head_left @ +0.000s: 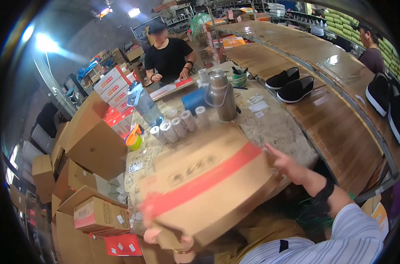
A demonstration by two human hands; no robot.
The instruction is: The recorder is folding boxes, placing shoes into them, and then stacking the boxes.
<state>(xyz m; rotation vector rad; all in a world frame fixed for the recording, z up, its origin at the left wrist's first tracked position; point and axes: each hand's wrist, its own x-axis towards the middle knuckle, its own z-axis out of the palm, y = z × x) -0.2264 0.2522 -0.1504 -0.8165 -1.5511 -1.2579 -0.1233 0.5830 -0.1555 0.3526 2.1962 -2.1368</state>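
Note:
A brown cardboard box (200,176) with a red stripe is tilted over the near side of the worktable, blurred by motion. At its lower left corner, my left hand (167,240) grips the cardboard, fingers partly hidden by the box. My right hand (292,167) holds the opposite end, one finger stretched along the side and the others hard to make out. Just beyond the box stand several white label rolls (179,126), a steel thermos jug (222,97) and a large clear water bottle (145,103).
Across the table (270,132), a person in black (169,55) handles a white-and-red box (171,89). Black slip-on shoes (295,89) rest on the conveyor (341,127) at right, near another person (371,48). Open cartons (96,136) and stacked shoeboxes (114,88) fill the left.

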